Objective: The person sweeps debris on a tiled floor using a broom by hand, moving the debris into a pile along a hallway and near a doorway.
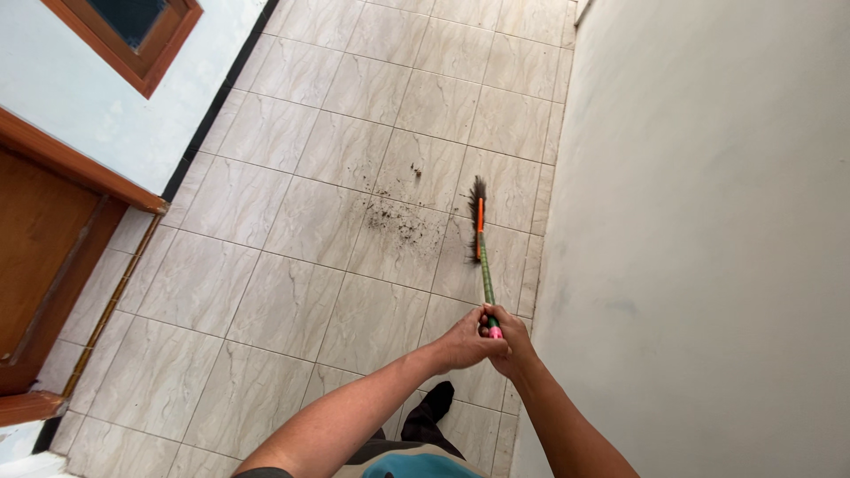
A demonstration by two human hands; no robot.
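Flanking broom: wall, dirt

A floor of pale, marbled square tiles with thin grey grout lines, bounded by a plain wall on the right; a scatter of dark dirt lies mid-floor; the dark bristles of a broom rest just beside it; one black-socked foot stands nearer the viewer.
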